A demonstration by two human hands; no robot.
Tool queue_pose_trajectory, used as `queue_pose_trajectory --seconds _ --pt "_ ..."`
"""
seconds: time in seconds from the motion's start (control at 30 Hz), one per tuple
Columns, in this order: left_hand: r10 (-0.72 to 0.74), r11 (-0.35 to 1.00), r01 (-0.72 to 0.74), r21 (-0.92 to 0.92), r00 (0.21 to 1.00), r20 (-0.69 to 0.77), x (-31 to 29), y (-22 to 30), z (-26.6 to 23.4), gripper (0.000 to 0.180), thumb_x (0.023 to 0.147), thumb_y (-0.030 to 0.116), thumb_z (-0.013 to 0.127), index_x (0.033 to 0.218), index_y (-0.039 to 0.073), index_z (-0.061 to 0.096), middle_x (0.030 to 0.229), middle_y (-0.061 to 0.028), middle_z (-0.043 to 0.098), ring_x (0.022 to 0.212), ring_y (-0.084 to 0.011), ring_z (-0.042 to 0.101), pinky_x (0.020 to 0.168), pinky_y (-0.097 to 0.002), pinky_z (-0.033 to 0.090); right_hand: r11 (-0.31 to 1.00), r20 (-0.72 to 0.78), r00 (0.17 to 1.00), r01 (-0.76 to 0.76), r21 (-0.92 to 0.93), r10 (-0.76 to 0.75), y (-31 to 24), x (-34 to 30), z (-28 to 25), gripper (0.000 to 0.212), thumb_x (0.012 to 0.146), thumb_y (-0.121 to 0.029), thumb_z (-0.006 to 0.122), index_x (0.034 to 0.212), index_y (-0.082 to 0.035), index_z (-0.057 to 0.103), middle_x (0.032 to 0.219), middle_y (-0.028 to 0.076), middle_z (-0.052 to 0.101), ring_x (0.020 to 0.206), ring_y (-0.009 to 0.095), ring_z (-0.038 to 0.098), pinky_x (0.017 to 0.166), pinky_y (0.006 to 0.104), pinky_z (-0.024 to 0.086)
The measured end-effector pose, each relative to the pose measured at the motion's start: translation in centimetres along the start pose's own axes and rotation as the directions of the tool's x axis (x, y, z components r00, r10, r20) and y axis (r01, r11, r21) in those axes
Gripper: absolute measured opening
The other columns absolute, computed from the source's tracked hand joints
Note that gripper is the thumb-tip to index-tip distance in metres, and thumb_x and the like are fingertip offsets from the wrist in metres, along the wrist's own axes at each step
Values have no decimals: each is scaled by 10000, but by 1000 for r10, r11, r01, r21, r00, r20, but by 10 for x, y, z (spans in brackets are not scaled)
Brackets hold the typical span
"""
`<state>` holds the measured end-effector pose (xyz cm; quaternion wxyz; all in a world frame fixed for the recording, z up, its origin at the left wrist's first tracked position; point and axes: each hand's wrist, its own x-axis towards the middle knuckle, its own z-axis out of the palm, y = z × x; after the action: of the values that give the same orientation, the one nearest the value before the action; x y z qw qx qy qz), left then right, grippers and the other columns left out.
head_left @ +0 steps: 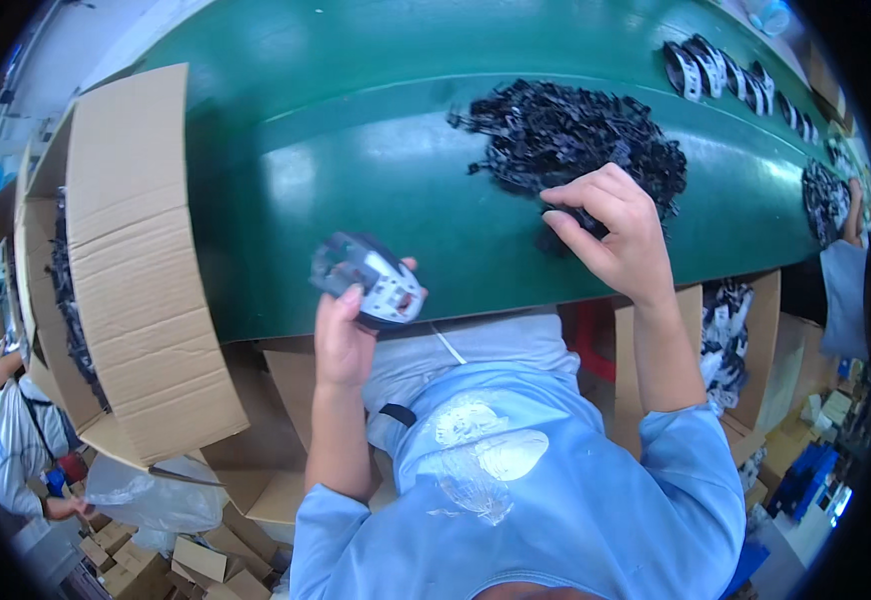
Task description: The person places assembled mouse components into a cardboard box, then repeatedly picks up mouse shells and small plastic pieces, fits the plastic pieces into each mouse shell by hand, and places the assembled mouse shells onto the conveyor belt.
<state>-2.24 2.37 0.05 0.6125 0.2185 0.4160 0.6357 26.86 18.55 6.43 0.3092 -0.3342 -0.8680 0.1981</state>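
Note:
My left hand grips a curved black-and-white plastic shell, shaped like a computer mouse cover, above the near edge of the green table. The thumb presses on the shell's near side, and its far end is blurred. Close to the near side of a heap of small black plastic parts, my right hand is curled in a pinch. Thumb and forefinger tips are close together. Dark pieces show behind these fingers, and whether one is held between them is unclear.
An open cardboard box with black parts inside stands at the left. Similar shells line the far right of the green table. Another box holds white and black parts at the right. Other people work at both sides.

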Motion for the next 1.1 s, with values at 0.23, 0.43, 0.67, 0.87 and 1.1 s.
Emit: queue_pose_trajectory --seconds 0.23,0.43,0.67,0.87,1.1 --pt "-96 992 100 70 994 -59 2 -68 -20 416 1075 221 626 1432 22 543 1303 -73 670 1193 -160 630 1081 -340 483 963 110 988 135 -231 -112 30 4 29 201 819 -69 776 1013 -46 729 887 122 689 895 346 608 800 467 488" --pt "12 987 -8 163 1000 -24 -5 -67 -10 495 1066 228 644 1490 20 499 1344 -59 632 1232 -139 585 1088 -316 455 975 67 990 133 -177 -123 36 5 31 156 875 -12 710 1030 -11 724 858 131 673 825 333 581 753 443 466" --pt "-104 981 121 -150 988 116 12 -37 -36 553 988 270 651 1457 15 509 1321 -205 695 1222 -330 697 1058 -491 563 926 -136 984 -60 372 118 5 31 41 425 1019 9 555 1439 28 620 1043 55 627 944 133 570 886 277 482" --pt "25 1000 -25 0 999 -37 5 15 -26 433 1012 281 629 1329 -12 602 1281 -208 706 1146 -307 726 979 -436 595 498 280 935 -354 792 220 -26 18 100 360 1038 -7 539 1391 -13 606 1006 -22 563 810 50 482 704 208 413" --pt "485 -285 -1 959 862 145 5 17 -10 527 844 385 846 1198 34 675 1302 -236 649 1121 -411 617 941 -494 520 -9 480 841 -494 870 249 -45 2 121 470 1049 -30 526 1518 -53 505 977 -23 511 732 37 426 601 211 402"
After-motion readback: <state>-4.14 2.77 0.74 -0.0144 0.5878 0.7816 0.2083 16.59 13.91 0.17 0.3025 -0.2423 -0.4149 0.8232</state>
